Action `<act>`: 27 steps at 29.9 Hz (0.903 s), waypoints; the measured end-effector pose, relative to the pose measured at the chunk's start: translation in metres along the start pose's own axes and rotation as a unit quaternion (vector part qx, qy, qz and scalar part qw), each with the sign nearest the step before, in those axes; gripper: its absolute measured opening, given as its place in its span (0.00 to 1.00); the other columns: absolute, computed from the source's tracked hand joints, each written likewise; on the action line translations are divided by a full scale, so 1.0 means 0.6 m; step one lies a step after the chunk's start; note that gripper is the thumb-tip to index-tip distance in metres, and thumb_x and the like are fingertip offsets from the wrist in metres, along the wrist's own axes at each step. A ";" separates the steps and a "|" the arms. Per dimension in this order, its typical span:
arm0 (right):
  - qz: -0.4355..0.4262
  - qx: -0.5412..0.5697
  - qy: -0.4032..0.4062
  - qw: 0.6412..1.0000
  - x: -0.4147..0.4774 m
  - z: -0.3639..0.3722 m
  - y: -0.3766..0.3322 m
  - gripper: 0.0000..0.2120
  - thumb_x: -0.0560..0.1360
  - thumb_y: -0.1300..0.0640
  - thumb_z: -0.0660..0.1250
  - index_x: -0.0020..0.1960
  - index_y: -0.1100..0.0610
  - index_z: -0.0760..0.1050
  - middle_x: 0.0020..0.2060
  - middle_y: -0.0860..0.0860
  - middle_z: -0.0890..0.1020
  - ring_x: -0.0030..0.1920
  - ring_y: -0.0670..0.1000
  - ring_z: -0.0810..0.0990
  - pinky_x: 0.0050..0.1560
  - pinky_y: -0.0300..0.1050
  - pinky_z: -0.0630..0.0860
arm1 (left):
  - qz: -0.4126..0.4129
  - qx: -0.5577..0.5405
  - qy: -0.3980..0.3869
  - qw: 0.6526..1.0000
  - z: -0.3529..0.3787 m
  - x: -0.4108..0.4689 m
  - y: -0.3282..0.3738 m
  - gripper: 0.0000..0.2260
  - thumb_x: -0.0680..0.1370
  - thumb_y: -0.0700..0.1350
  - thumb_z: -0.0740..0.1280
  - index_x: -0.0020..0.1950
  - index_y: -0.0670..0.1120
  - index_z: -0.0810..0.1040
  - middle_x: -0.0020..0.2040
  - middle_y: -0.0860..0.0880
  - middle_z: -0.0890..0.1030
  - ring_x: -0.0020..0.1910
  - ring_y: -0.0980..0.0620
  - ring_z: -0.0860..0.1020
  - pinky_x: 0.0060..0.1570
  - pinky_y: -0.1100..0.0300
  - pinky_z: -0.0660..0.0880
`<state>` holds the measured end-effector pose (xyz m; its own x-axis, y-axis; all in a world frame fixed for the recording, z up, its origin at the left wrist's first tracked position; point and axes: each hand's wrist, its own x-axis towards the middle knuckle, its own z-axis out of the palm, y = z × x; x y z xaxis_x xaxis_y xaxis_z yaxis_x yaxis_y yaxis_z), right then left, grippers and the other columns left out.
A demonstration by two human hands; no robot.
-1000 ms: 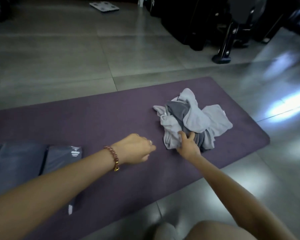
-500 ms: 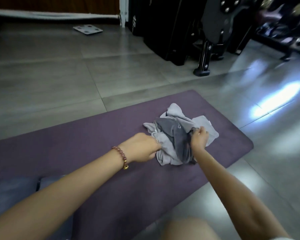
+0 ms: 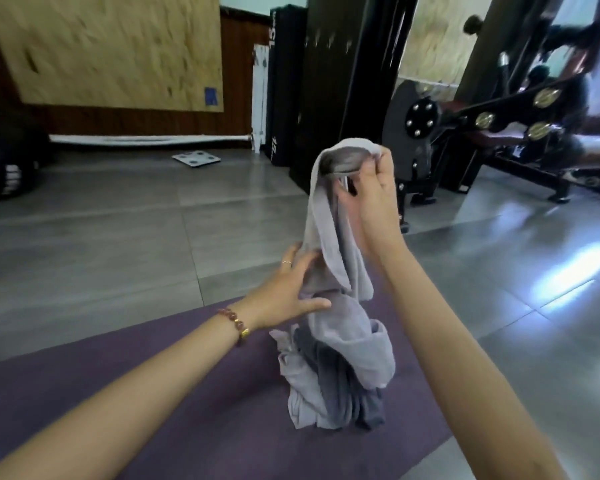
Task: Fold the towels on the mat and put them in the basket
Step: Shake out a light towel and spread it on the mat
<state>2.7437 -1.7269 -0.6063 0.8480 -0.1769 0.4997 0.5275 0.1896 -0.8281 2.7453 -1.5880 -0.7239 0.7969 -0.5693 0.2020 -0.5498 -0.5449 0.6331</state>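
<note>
Above the purple mat (image 3: 153,393), at about one o'clock from the middle of the view, the right hand (image 3: 373,192) is raised. Its fingers are clenched round the top end of a light grey towel (image 3: 329,244). The cloth bunches over the knuckles and hangs straight down in a long twisted fold.

At seven o'clock from that hand, the left hand (image 3: 284,292) meets the hanging towel halfway down. Its fingers are spread and fairly straight, laid against the cloth's side. The thumb stretches out across the fold just below, so the hand rests on the towel rather than clutching it. A ring (image 3: 286,263) shows on one finger and a bead bracelet (image 3: 238,323) circles the wrist.

The towel's lower end runs down into a heap on the mat, at six o'clock from the raised hand. There a dark grey towel (image 3: 340,386) lies crumpled, wrapped on both sides by more pale cloth. The heap sits toward the mat's three o'clock end, near its edge.

Beyond the mat lies a grey tiled floor (image 3: 101,220). A white scale (image 3: 196,158) lies flat on it at eleven o'clock, near the wall. A black gym machine (image 3: 426,126) stands at one to two o'clock, behind the raised hand.
</note>
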 end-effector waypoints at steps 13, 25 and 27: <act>0.028 0.045 0.056 0.997 0.111 0.122 -0.043 0.11 0.82 0.52 0.51 0.47 0.51 0.70 0.42 0.50 0.77 0.46 0.49 0.78 0.52 0.48 0.77 | -0.032 0.025 0.332 0.943 -0.291 -0.052 0.014 0.11 0.71 0.39 0.53 0.47 0.50 0.72 0.40 0.54 0.75 0.41 0.54 0.73 0.43 0.58 0.69; -0.120 -0.266 -0.052 0.955 0.118 0.210 0.016 0.09 0.79 0.59 0.60 0.44 0.59 0.77 0.38 0.50 0.78 0.42 0.48 0.76 0.46 0.46 0.75 | -0.155 -0.195 0.472 0.845 -0.527 -0.131 0.112 0.14 0.79 0.39 0.55 0.35 0.48 0.71 0.27 0.52 0.73 0.25 0.58 0.71 0.26 0.68 0.68; -0.156 -0.309 -0.069 0.936 0.119 0.219 0.007 0.07 0.76 0.61 0.62 0.46 0.59 0.80 0.37 0.50 0.79 0.41 0.49 0.77 0.42 0.45 0.73 | -0.107 -0.242 0.440 0.858 -0.537 -0.123 0.140 0.11 0.77 0.37 0.56 0.39 0.48 0.72 0.28 0.52 0.72 0.23 0.58 0.71 0.23 0.69 0.68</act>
<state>2.8131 -1.6116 -0.5409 0.6787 0.0046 0.7344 0.6564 -0.4524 -0.6037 2.7208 -1.3934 -0.4451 0.8645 0.3131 0.3932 -0.3682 -0.1380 0.9194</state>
